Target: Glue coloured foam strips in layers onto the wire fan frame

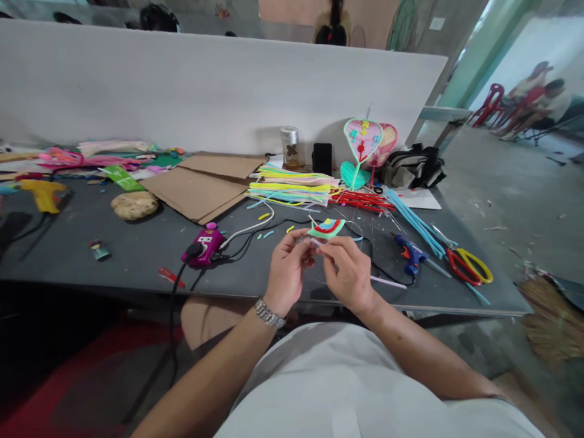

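In front of me my left hand [286,271] and my right hand [349,271] meet over the desk's front part, fingertips almost touching. Both are closed in a pinch on a pale lilac pipe cleaner [387,281], whose tail runs out to the right under my right hand. Just beyond the fingertips is a small fan-shaped rainbow piece [329,229] in green, red, blue and yellow. Whether my left fingers also grip it, I cannot tell. A blue hot glue gun [410,254] lies right of my hands, near red-and-yellow-handled scissors [469,266].
Bundled yellow pipe cleaners [292,187], red ones [362,199] and blue ones [415,222] lie behind my hands. A purple power strip [204,246] with cables, a stone [134,205], cardboard [196,188] and a yellow glue gun [43,193] are leftward. A white partition [205,85] stands behind.
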Available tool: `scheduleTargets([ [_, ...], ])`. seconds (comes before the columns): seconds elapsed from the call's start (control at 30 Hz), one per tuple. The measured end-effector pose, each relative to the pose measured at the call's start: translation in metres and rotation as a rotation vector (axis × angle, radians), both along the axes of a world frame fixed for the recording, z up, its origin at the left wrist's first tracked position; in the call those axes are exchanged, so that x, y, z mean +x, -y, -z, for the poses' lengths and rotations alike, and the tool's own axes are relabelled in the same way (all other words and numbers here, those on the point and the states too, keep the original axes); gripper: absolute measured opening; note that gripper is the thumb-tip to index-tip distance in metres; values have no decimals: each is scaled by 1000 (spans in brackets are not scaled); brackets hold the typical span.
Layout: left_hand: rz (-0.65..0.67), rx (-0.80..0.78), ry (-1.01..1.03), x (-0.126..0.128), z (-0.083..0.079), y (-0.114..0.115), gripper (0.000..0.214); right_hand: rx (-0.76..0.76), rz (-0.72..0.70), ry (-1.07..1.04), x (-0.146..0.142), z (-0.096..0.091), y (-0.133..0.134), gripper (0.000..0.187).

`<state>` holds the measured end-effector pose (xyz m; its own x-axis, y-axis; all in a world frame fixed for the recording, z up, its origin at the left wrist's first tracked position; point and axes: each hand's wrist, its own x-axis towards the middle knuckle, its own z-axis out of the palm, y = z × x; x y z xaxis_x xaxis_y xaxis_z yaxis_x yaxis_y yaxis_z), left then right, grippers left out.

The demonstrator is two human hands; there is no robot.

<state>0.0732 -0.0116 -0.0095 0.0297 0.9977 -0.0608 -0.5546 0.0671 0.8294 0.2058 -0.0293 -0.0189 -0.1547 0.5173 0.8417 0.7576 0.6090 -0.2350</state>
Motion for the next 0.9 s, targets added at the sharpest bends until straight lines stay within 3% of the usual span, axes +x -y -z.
scheduleTargets([
  [0.17,-100,47,-36,4,3,2,24,19,16,-10,-6,1,-8,23],
  [0.37,-83,47,-41,6,8,5,27,45,14,-34,-8,2,-7,22],
  [0.6,-80,56,-57,9,1,12,21,25,87,3,-11,5,-7,20],
  [0.9,-170,85,-149,-2,4,6,30,-57,57,60,-10,9,8,25],
])
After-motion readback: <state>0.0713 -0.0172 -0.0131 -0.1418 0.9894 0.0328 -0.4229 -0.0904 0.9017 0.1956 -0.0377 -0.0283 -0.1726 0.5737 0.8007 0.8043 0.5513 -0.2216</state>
